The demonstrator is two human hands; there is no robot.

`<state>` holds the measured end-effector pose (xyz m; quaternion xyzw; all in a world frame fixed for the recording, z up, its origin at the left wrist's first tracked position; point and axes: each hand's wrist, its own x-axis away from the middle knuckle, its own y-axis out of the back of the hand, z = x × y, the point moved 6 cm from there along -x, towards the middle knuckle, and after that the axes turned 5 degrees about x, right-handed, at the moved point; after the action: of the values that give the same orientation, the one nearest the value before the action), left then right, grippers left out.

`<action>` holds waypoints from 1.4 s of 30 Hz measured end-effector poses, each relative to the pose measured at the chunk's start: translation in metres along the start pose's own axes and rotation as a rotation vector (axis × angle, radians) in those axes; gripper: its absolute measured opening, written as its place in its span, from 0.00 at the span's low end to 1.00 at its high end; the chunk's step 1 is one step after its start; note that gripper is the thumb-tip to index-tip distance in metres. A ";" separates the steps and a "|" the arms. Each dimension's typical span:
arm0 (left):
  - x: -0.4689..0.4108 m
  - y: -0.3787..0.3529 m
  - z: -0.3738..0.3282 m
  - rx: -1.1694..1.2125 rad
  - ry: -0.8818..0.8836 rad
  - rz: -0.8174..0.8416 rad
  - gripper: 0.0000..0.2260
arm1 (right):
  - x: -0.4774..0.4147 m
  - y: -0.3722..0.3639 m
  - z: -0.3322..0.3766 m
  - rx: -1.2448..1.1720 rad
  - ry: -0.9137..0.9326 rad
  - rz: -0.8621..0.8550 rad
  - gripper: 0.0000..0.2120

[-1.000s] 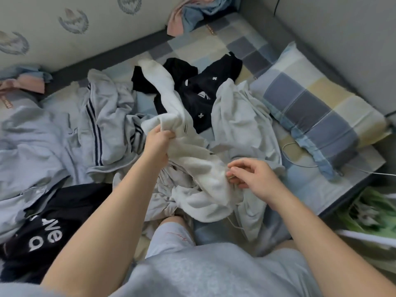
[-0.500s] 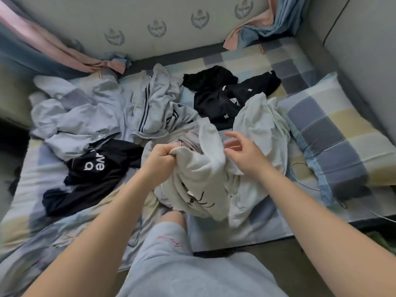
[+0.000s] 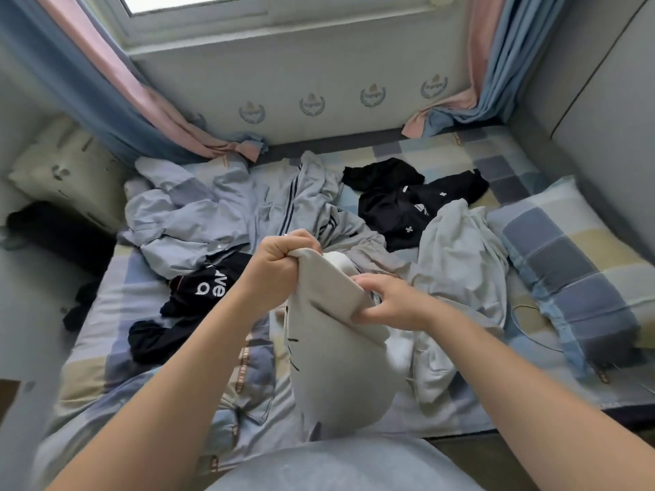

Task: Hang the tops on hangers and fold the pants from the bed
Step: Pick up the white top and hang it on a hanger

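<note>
A white garment (image 3: 336, 356) with a thin black line print hangs lifted above the checked bed (image 3: 503, 164). My left hand (image 3: 280, 262) grips its top edge in a fist. My right hand (image 3: 386, 299) pinches the cloth a little lower and to the right. On the bed lie a light grey striped garment (image 3: 294, 203), a pale blue garment (image 3: 191, 214), a black top with white letters (image 3: 198, 288), another black garment with small white marks (image 3: 414, 203) and a pale white garment (image 3: 460, 249).
A checked pillow (image 3: 567, 253) lies at the bed's right side by the grey wall. Pink and blue curtains (image 3: 117, 101) hang from the window and trail onto the bed's far corners. A thin white cable (image 3: 531, 327) lies near the pillow.
The white garment has been raised off the pile and now hangs from both hands. My right hand has gone from reaching open to pinching the cloth. The camera tilted up, showing the window.
</note>
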<state>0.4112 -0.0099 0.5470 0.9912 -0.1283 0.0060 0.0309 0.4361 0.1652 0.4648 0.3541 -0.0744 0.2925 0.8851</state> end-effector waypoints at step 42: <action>0.097 0.169 0.080 0.167 0.193 -0.276 0.16 | -0.058 -0.130 0.180 -0.452 -0.004 -0.288 0.13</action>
<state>0.4620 -0.2029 0.4795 0.9934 0.0135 0.1074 -0.0388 0.4764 -0.0574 0.5018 0.1549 -0.0883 0.1388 0.9741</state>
